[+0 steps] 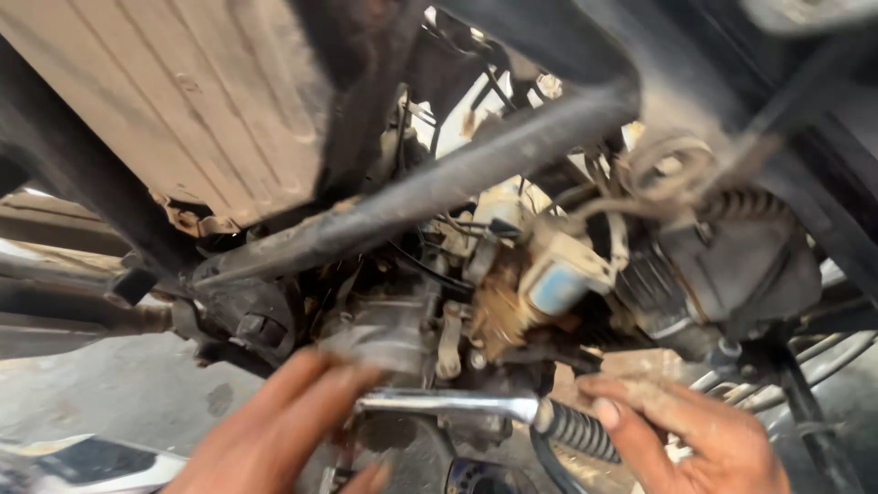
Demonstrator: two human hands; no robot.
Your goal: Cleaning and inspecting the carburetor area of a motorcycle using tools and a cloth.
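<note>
Right hand [695, 434] grips the ribbed rubber end [578, 430] of a chrome lever [448, 402], which sticks out just below the dusty engine block [393, 334]. Left hand [283, 425] lies open, fingers spread against the lever's other end, under the engine block. Dark frame tube [430, 187] slants above the engine block; the finned cylinder [741, 261] sits right of it.

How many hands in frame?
2. The left hand is at bottom centre-left, fingers against the engine. The right hand is at bottom right, by the ribbed end of the chrome lever. None seem hidden.
</note>
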